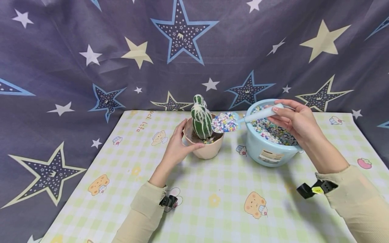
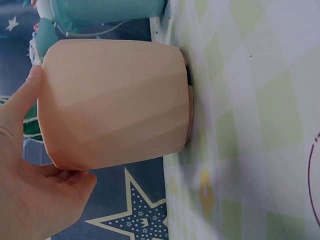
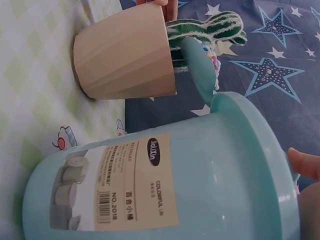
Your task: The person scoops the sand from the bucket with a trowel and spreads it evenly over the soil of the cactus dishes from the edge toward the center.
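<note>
A pinkish plant pot [image 1: 207,152] stands on the cloth with a green cactus [image 1: 202,122] wound with white fuzz inside. My left hand [image 1: 176,145] holds the pot at its left rim, thumb across the front and fingers round the side. Between my right thumb and fingers is the handle of a light-blue scoop [image 1: 262,114]; this right hand [image 1: 301,121] is over the bucket. The scoop's blade carries a heap of colourful pebbles [image 1: 225,122] and overlaps the pot's right rim, close beside the cactus. Brown soil and a few pebbles show inside the pot.
A light-blue bucket [image 1: 254,145] holding many colourful pebbles stands to the right of the pot, its paper label [image 3: 125,185] facing me. Under everything lies a green-checked tablecloth [image 1: 194,209] with cartoon prints. Behind the table hangs a dark curtain [image 1: 115,30] with stars.
</note>
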`<move>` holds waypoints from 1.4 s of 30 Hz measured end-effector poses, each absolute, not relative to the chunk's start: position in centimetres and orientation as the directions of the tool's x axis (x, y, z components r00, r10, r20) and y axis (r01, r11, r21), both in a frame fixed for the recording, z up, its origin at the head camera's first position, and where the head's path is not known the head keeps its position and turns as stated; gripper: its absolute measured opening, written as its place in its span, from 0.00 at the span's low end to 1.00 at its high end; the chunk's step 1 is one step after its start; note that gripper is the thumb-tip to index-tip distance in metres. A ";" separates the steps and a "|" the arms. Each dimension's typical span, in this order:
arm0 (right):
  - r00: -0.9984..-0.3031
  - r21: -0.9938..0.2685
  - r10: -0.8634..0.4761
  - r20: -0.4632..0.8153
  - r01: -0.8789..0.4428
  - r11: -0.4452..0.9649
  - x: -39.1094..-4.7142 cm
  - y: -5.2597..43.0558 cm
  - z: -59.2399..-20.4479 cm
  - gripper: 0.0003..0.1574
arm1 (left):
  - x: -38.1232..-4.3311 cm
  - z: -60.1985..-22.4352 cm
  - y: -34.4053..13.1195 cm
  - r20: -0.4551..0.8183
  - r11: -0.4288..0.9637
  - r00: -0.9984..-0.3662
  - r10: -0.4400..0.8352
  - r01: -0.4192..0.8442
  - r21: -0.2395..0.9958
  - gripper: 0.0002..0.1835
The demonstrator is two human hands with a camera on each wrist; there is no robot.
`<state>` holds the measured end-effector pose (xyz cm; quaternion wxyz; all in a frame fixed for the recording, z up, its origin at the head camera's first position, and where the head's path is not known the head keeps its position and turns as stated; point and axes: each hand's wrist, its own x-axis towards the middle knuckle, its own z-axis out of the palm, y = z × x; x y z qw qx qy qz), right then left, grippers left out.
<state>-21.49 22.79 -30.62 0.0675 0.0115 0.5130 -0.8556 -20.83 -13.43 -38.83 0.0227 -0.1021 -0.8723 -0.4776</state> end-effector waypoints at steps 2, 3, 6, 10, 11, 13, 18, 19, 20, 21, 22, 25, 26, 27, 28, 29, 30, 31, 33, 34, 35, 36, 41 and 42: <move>-0.991 -0.879 -0.101 -0.091 0.128 -0.460 -21.5 22.8 -30.5 0.12 | -20.8 -38.8 -13.4 0.136 0.522 -0.978 0.155 0.198 0.829 0.58; -0.991 -0.880 -0.100 -0.094 0.129 -0.456 -21.5 22.8 -30.5 0.12 | -20.8 -38.8 -13.4 0.135 0.523 -0.979 0.153 0.196 0.830 0.58; -0.990 -0.880 -0.101 -0.099 0.135 -0.456 -21.5 22.7 -30.4 0.12 | -20.8 -38.8 -13.4 0.132 0.528 -0.980 0.149 0.191 0.827 0.59; -0.989 -0.877 -0.112 -0.099 0.140 -0.460 -21.4 22.6 -30.3 0.12 | -20.7 -38.8 -13.4 0.134 0.537 -0.980 0.144 0.191 0.822 0.59; -0.989 -0.878 -0.113 -0.097 0.139 -0.457 -21.4 22.6 -30.3 0.12 | -20.7 -38.9 -13.4 0.134 0.538 -0.980 0.144 0.191 0.821 0.59; -0.989 -0.881 -0.114 -0.095 0.137 -0.452 -21.4 22.6 -30.2 0.12 | -20.7 -38.9 -13.4 0.138 0.536 -0.980 0.146 0.195 0.821 0.58; -0.989 -0.887 -0.113 -0.092 0.133 -0.442 -21.5 22.5 -30.1 0.12 | -20.6 -38.8 -13.4 0.140 0.535 -0.979 0.147 0.198 0.822 0.58; -0.989 -0.887 -0.113 -0.091 0.133 -0.442 -21.5 22.5 -30.1 0.11 | -20.6 -38.8 -13.4 0.141 0.535 -0.979 0.146 0.198 0.821 0.58; -0.989 -0.887 -0.113 -0.091 0.132 -0.442 -21.5 22.5 -30.1 0.11 | -20.6 -38.8 -13.4 0.140 0.536 -0.979 0.145 0.197 0.821 0.59; -0.989 -0.888 -0.112 -0.091 0.132 -0.441 -21.5 22.5 -30.1 0.11 | -20.6 -38.8 -13.4 0.140 0.536 -0.980 0.144 0.196 0.821 0.59; -0.990 -0.888 -0.112 -0.091 0.132 -0.441 -21.5 22.5 -30.1 0.11 | -20.6 -38.8 -13.3 0.141 0.536 -0.980 0.143 0.196 0.821 0.59; -0.990 -0.890 -0.113 -0.089 0.130 -0.437 -21.5 22.5 -30.0 0.11 | -20.5 -38.8 -13.3 0.139 0.539 -0.981 0.139 0.193 0.820 0.59; -0.990 -0.891 -0.114 -0.086 0.127 -0.435 -21.5 22.5 -30.0 0.10 | -20.5 -38.8 -13.3 0.140 0.540 -0.981 0.137 0.192 0.820 0.59; -0.990 -0.893 -0.115 -0.083 0.125 -0.433 -21.5 22.4 -30.0 0.10 | -20.5 -38.9 -13.3 0.143 0.540 -0.980 0.135 0.194 0.819 0.59; -0.990 -0.895 -0.117 -0.079 0.122 -0.430 -21.5 22.4 -30.0 0.10 | -20.5 -38.9 -13.2 0.148 0.540 -0.980 0.132 0.196 0.818 0.59; -0.990 -0.897 -0.118 -0.074 0.118 -0.427 -21.5 22.4 -29.9 0.10 | -20.5 -38.9 -13.2 0.153 0.540 -0.980 0.129 0.198 0.818 0.59; -0.991 -0.899 -0.118 -0.070 0.114 -0.423 -21.5 22.4 -29.9 0.09 | -20.5 -38.9 -13.1 0.158 0.540 -0.980 0.125 0.201 0.818 0.60; -0.991 -0.901 -0.119 -0.067 0.111 -0.419 -21.5 22.4 -29.9 0.09 | -20.4 -38.8 -13.1 0.162 0.539 -0.979 0.123 0.202 0.817 0.60; -0.991 -0.906 -0.119 -0.068 0.111 -0.409 -21.4 22.4 -29.8 0.08 | -20.3 -38.8 -13.0 0.165 0.543 -0.979 0.120 0.204 0.814 0.60; -0.990 -0.909 -0.119 -0.071 0.113 -0.401 -21.4 22.4 -29.8 0.08 | -20.3 -38.8 -12.9 0.162 0.546 -0.980 0.120 0.201 0.813 0.60; -0.990 -0.911 -0.120 -0.072 0.114 -0.395 -21.4 22.4 -29.8 0.08 | -20.2 -38.8 -13.0 0.159 0.553 -0.980 0.121 0.199 0.809 0.60; -0.990 -0.914 -0.122 -0.075 0.117 -0.389 -21.3 22.3 -29.8 0.08 | -20.2 -38.8 -13.0 0.153 0.562 -0.981 0.122 0.196 0.804 0.60; -0.989 -0.930 -0.131 -0.071 0.113 -0.348 -21.4 22.1 -29.7 0.08 | -20.5 -38.8 -13.4 0.137 0.606 -0.982 0.126 0.186 0.774 0.62; -0.989 -0.933 -0.131 -0.073 0.114 -0.341 -21.4 22.1 -29.7 0.08 | -20.6 -38.8 -13.5 0.134 0.608 -0.982 0.130 0.186 0.772 0.63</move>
